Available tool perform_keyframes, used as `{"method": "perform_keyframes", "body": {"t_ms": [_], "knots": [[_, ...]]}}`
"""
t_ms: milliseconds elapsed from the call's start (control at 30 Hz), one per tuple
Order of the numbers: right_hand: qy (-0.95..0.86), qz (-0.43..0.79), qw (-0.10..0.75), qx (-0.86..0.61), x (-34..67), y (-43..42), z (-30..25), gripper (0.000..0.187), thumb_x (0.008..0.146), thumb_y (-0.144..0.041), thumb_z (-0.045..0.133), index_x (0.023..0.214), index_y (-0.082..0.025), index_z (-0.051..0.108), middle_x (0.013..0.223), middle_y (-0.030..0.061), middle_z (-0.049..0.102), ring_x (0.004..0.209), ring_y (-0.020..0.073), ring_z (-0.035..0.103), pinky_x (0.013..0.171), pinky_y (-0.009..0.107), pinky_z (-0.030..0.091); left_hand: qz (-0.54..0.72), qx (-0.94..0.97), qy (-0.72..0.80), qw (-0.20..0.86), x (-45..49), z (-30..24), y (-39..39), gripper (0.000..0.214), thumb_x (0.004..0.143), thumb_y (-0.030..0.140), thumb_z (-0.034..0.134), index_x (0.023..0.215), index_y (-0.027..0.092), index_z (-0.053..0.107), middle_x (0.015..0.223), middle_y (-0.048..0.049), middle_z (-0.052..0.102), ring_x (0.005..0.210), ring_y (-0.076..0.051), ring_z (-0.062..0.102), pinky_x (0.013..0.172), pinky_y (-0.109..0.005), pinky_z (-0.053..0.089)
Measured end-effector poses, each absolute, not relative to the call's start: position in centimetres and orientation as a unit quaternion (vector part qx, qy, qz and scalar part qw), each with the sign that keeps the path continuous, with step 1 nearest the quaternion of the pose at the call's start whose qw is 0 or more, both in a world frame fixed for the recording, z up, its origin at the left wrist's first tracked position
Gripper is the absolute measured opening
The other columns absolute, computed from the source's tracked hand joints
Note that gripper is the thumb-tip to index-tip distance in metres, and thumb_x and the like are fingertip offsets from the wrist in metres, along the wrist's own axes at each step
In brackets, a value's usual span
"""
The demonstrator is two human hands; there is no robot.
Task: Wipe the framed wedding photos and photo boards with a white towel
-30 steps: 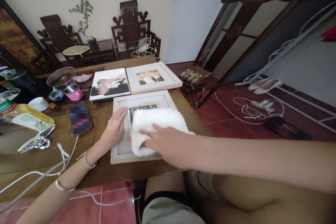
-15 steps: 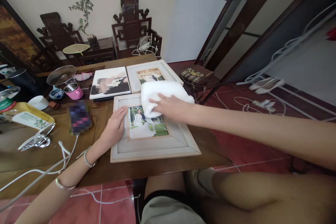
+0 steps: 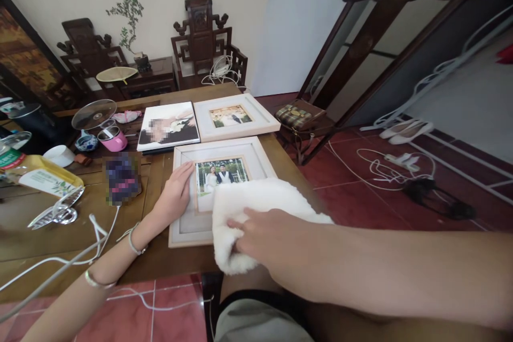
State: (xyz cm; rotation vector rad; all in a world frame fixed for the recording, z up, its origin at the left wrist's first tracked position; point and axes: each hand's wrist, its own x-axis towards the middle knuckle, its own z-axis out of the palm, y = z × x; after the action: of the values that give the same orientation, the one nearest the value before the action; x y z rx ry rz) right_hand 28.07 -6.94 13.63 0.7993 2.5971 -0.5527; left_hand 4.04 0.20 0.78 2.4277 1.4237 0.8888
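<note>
A white picture frame (image 3: pixel 187 231) with a photo of a couple lies flat at the near edge of the wooden table (image 3: pixel 72 235). My left hand (image 3: pixel 173 197) rests flat on the frame's left border, fingers stretched out. My right hand (image 3: pixel 267 235) presses a fluffy white cloth (image 3: pixel 256 200) onto the frame's near right corner, fingers curled on the cloth. The cloth covers the frame's lower right part and hangs over the table edge.
Behind lie a second white frame (image 3: pixel 236 116) and a photo canvas (image 3: pixel 168 125). To the left are a pink cup (image 3: pixel 113 140), a small fan (image 3: pixel 94 115), a yellow bottle (image 3: pixel 42 177), a phone (image 3: pixel 121 179) and white cables (image 3: pixel 76 262). Carved chairs (image 3: pixel 202 43) stand beyond.
My right hand has drawn the cloth from the frame's far right corner down to its near right corner. The left hand has stayed on the frame's left border.
</note>
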Motion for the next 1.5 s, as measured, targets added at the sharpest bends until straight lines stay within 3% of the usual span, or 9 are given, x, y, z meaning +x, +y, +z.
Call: {"method": "perform_keyframes", "body": {"t_ms": [200,333,467,767,900,1000,1133,1333,1500], "knots": [[0.921,-0.020,0.175,0.348,27.3,-2.6,11.2,0.054,0.079,0.001,0.054,0.128,-0.021,0.062,0.154,0.0111,0.039,0.136,0.0387,0.039,0.088,0.048,0.052,0.302,0.818,0.483,0.089,3.7,0.9,-0.1,0.043,0.096,0.018,0.037,0.135,0.013,0.055,0.141,-0.0158,0.056,0.134,-0.026,0.049,0.116,-0.050,0.037],[0.901,0.106,0.144,0.394,28.4,2.7,8.4,0.060,0.081,0.005,0.052,0.133,-0.024,0.059,0.161,0.0068,0.022,0.143,0.0436,0.022,0.099,0.066,0.041,0.300,0.820,0.480,0.089,3.3,-0.3,0.6,0.044,0.096,0.018,0.037,0.136,0.013,0.054,0.141,-0.0157,0.055,0.135,-0.026,0.048,0.116,-0.050,0.037],[0.887,0.175,0.088,0.418,29.8,6.1,7.6,0.047,0.089,-0.002,0.048,0.128,-0.024,0.064,0.160,0.0068,0.024,0.144,0.0456,0.018,0.101,0.073,0.033,0.297,0.822,0.476,0.095,3.3,-0.9,1.0,0.045,0.096,0.017,0.037,0.138,0.016,0.053,0.143,-0.0142,0.054,0.136,-0.026,0.047,0.116,-0.051,0.036],[0.905,0.032,0.218,0.363,28.9,0.9,10.4,0.054,0.074,0.006,0.054,0.121,-0.018,0.066,0.154,0.0106,0.039,0.134,0.0382,0.040,0.086,0.044,0.052,0.298,0.818,0.483,0.092,4.2,0.3,0.2,0.043,0.097,0.018,0.036,0.135,0.012,0.055,0.141,-0.0169,0.055,0.135,-0.026,0.048,0.116,-0.050,0.037],[0.912,-0.092,0.234,0.323,29.1,-2.0,13.1,0.039,0.075,0.006,0.052,0.103,-0.013,0.071,0.115,0.0135,0.068,0.101,0.0254,0.063,0.072,0.030,0.047,0.297,0.820,0.482,0.089,4.3,0.3,0.3,0.043,0.096,0.017,0.036,0.134,0.011,0.055,0.141,-0.0173,0.055,0.135,-0.026,0.048,0.116,-0.050,0.037],[0.911,-0.173,0.245,0.282,29.7,-3.8,14.2,0.032,0.071,0.005,0.056,0.090,-0.016,0.071,0.089,0.0067,0.069,0.075,0.0182,0.062,0.060,0.028,0.040,0.288,0.820,0.486,0.090,4.4,0.5,0.3,0.043,0.096,0.017,0.036,0.135,0.013,0.055,0.142,-0.0164,0.055,0.136,-0.026,0.047,0.116,-0.051,0.036],[0.922,-0.200,0.207,0.257,30.3,-5.1,14.4,0.032,0.067,0.005,0.057,0.086,-0.019,0.069,0.089,0.0040,0.068,0.068,0.0159,0.057,0.054,0.029,0.032,0.282,0.818,0.493,0.090,4.7,0.8,0.2,0.043,0.096,0.018,0.036,0.135,0.012,0.055,0.142,-0.0169,0.055,0.136,-0.026,0.048,0.116,-0.050,0.036],[0.927,-0.121,0.206,0.289,29.0,-3.9,13.5,0.038,0.076,0.002,0.057,0.108,-0.015,0.069,0.110,0.0117,0.068,0.095,0.0238,0.063,0.068,0.030,0.045,0.290,0.816,0.491,0.095,4.6,0.6,0.2,0.043,0.096,0.018,0.035,0.134,0.011,0.056,0.141,-0.0175,0.055,0.135,-0.026,0.048,0.116,-0.050,0.036],[0.932,0.055,0.152,0.326,29.0,1.2,9.0,0.061,0.073,0.004,0.060,0.129,-0.021,0.060,0.156,0.0103,0.036,0.138,0.0382,0.035,0.087,0.042,0.053,0.297,0.816,0.488,0.089,4.8,0.0,0.8,0.043,0.096,0.018,0.036,0.134,0.012,0.056,0.141,-0.0165,0.056,0.134,-0.026,0.049,0.116,-0.049,0.037]]}}
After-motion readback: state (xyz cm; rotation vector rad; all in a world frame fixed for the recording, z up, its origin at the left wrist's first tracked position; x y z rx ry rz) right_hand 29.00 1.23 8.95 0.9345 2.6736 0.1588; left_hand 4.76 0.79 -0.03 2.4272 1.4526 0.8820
